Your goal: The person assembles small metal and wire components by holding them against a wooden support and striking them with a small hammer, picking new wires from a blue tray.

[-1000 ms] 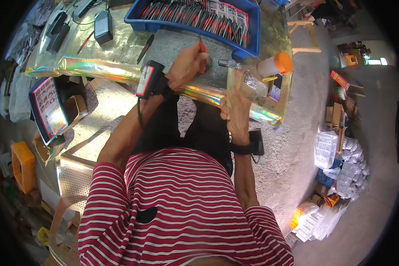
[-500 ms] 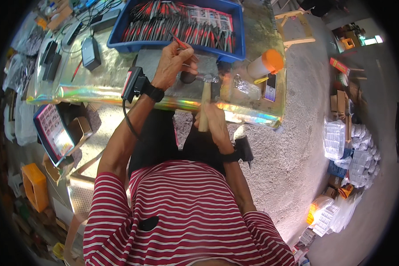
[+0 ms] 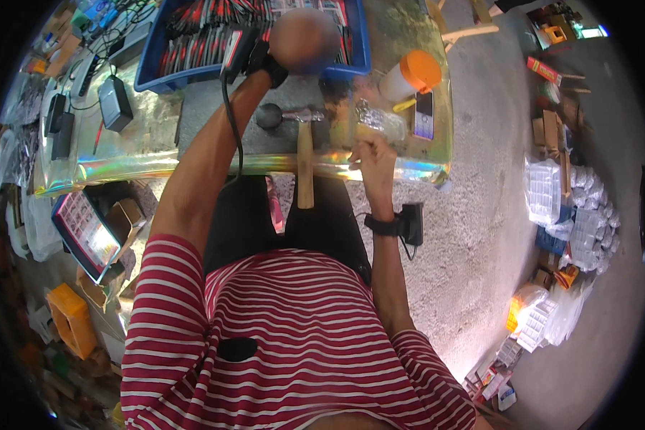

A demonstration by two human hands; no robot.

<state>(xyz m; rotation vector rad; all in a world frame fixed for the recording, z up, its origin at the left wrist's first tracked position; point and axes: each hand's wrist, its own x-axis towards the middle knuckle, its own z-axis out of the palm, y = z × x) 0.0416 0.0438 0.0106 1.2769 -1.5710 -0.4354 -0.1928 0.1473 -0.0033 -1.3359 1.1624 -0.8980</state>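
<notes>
My left hand [image 3: 304, 41] reaches over the blue tray [image 3: 145, 68], which is filled with rows of slim red-and-black pieces; the hand is smeared, so its fingers and anything in them cannot be made out. My right hand [image 3: 375, 163] is at the table's front edge, fingers curled together beside a crumpled clear plastic packet [image 3: 380, 118]. Whatever its fingertips may hold is too small to tell. Between my arms lies a hammer [image 3: 305, 154], its wooden handle sticking out past the table edge. Close to the hammer's head is a round black knob-like piece [image 3: 269, 115] on a dark flat plate [image 3: 208, 118].
An orange-lidded container [image 3: 412, 75], a yellow piece [image 3: 404, 104] and a purple-and-white box [image 3: 423, 118] stand right of the packet. On the left are black adapters [image 3: 115, 102] with cables. A wooden frame [image 3: 469, 32] is beyond the table; boxes and plastic-wrapped goods [image 3: 588, 222] line the right.
My right hand has let go of the hammer, now lying on the table, and moved right to the packet. My left hand, earlier holding a red-and-black piece, has moved forward over the tray.
</notes>
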